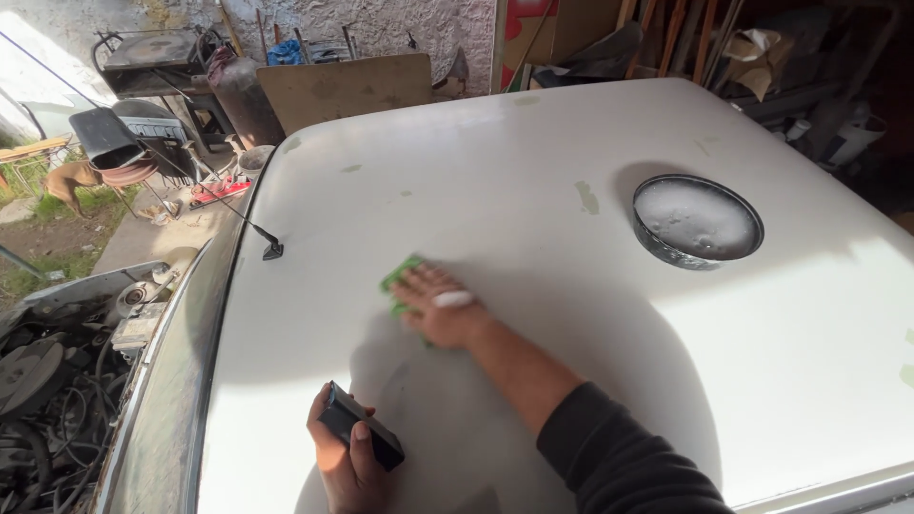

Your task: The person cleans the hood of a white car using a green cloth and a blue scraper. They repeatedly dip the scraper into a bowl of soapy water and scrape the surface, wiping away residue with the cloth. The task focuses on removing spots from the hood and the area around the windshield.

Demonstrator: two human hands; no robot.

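While sunlight falls across the smooth, off-white car roof (590, 314), the person's right hand (440, 306) lies flat, fingers spread, pressing a green abrasive pad (401, 276) against the painted metal near the roof's middle. The left hand (347, 457), close to the near edge, is curled around a small black rectangular block (360, 438), its thumb laid along the top. A dark sleeve (624, 462) covers the right forearm. To the right, well apart from both hands, a round dark basin (697, 224) of foamy water sits on the roof. Pale green patches (586, 197) of filler dot the matte, gently curved panel. A thin black antenna (270, 249) rises at the left edge, beyond which an open engine bay (57, 381) shows tangled hoses. Behind the car stand a rough whitewashed wall (400, 24), a brown board (345, 90), a rusty cylinder (246, 97) and stacked lumber. Wide bare roof lies open between hands and basin.
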